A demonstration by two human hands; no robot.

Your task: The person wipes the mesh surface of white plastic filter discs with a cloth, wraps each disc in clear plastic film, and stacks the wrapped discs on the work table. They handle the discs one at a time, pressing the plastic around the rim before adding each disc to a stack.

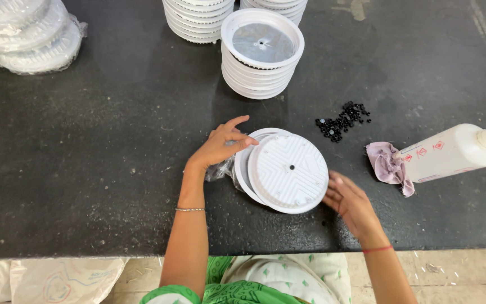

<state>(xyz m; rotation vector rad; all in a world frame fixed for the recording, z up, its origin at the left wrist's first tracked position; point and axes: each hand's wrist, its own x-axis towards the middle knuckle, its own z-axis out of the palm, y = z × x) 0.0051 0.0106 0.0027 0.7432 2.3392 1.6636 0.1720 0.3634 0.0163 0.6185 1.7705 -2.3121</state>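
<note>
On the dark bench (85,169), finished discs are stacked (261,62) far off; near me two discs (288,171) lie overlapped, unstacked, my left hand (223,147) open on them, right hand (349,202) open beside.

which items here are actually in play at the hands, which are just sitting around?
In play:
- left hand on the upper-left edge of the white round discs
- right hand at their lower-right rim
- clear plastic wrap under the left hand

Lying about:
- stacks of white discs
- wrapped disc stack
- pile of small black parts
- white bottle on its side
- pinkish cloth
</note>
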